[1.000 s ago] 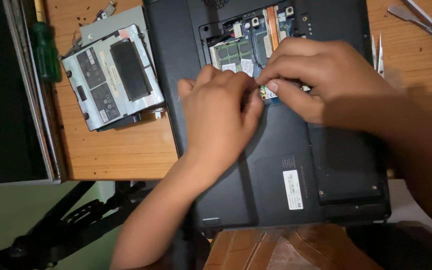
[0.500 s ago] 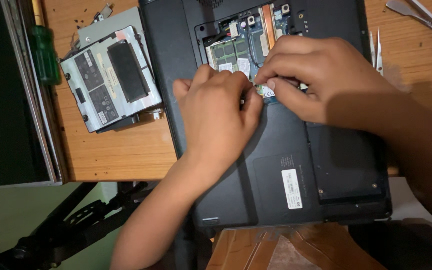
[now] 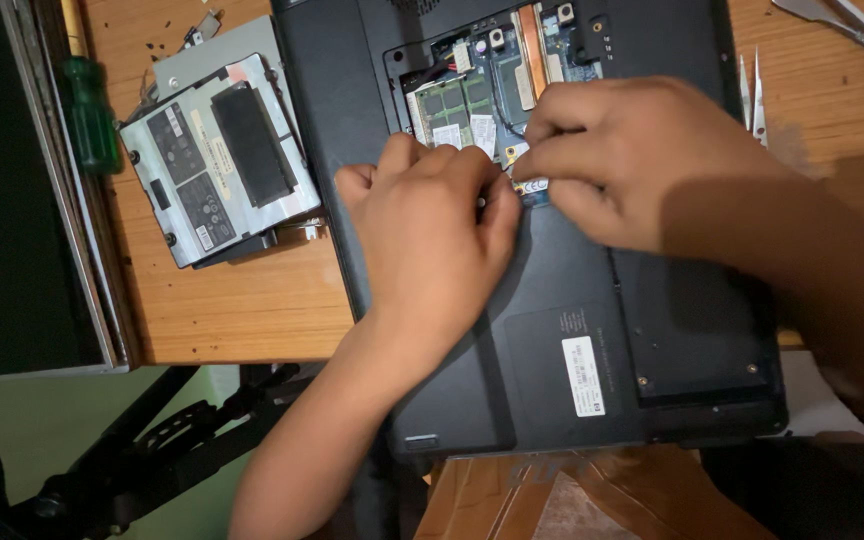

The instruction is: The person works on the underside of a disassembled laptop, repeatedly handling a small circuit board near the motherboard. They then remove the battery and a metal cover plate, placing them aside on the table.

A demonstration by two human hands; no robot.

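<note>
The wooden table (image 3: pixel 242 310) carries everything here, and square in the middle of it lies the black laptop (image 3: pixel 552 330), flipped belly-up with its service bay (image 3: pixel 497 85) uncovered near the far edge. That laptop is our landmark. Off its left side sits the removed hard drive in its silver caddy (image 3: pixel 214 160), and further left again a green-handled screwdriver (image 3: pixel 90 115) against a dark panel (image 3: pixel 12 190). Off the laptop's right side, a pair of tweezers (image 3: pixel 752 95) waits on the wood.

Now the hands, both over the near rim of the open bay. The left hand (image 3: pixel 432 235) is curled, knuckles up, fingertips pressing down at the bay's edge; whether they pinch anything I cannot tell, the knuckles hide it. The right hand (image 3: pixel 642 160) is bunched tight, thumb and forefinger closed on a small card (image 3: pixel 532 186) with a white label, sitting just below the green memory modules (image 3: pixel 452 105) and beside the copper heat pipe (image 3: pixel 528 60).

It looks like delicate seating or lifting work on that card. Best handled by the edges, kept level with its slot, no twisting, with the left hand steadying the case and staying clear of the thin black wire (image 3: pixel 508 118) running past.
</note>
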